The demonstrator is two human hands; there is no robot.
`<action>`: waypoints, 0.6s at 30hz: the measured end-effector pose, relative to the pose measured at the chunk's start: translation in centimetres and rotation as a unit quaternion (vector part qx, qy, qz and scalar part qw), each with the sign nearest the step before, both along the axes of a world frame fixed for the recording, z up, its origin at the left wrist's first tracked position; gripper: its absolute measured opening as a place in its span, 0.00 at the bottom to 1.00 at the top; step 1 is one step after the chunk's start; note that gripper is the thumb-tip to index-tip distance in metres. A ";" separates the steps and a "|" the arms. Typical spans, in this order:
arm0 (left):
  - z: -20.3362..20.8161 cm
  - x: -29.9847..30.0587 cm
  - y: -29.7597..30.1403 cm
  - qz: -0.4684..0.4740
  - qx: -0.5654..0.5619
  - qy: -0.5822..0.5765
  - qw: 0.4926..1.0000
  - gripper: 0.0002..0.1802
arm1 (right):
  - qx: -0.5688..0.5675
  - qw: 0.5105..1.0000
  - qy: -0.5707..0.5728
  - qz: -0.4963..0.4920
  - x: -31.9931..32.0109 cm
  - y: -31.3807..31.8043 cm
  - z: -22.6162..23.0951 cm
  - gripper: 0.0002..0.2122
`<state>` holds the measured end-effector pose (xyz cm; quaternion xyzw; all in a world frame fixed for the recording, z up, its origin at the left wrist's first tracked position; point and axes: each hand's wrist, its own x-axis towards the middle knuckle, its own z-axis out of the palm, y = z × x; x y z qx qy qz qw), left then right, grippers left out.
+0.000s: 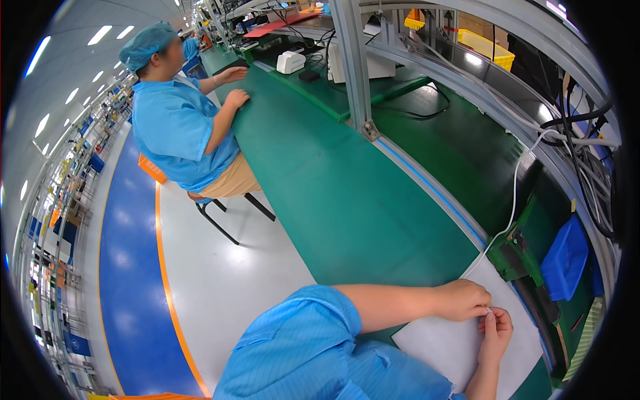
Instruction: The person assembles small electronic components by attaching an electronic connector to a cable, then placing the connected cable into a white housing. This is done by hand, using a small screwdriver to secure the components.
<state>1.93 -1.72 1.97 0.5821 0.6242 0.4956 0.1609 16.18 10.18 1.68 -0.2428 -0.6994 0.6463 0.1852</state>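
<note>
A thin white cable [510,223] hangs from the metal frame at the right and runs down to my left hand [462,300]. The fingers of that hand are closed in a pinch on the cable's end part. My right hand [496,333] meets it fingertip to fingertip, thumb and forefinger pressed together. A small whitish tip shows between the two hands, apparently the cable's end; its shape is too small to make out. Both hands are just above a white sheet [433,353] that lies on the green bench top [360,220].
An upright metal post [352,67] rises from the bench's far edge. A blue bin [565,257] hangs at the right, near bundled dark cables [587,160]. Farther along sit a co-worker [177,127] in blue and a white device [291,63]. A yellow crate [487,50] stands behind.
</note>
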 end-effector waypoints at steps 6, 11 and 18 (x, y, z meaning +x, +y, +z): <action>0.4 -0.1 -0.1 -0.012 -0.028 0.037 0.999 0.12 | -0.001 1.000 0.001 0.013 -0.2 0.1 0.6 0.07; 0.2 -0.2 -0.1 -0.009 -0.023 -0.030 0.999 0.08 | -0.027 1.000 0.007 0.008 -0.4 -0.2 0.6 0.07; 0.3 0.0 -0.2 -0.008 -0.031 -0.033 0.999 0.07 | -0.036 0.999 -0.003 0.012 -0.1 -0.2 0.5 0.05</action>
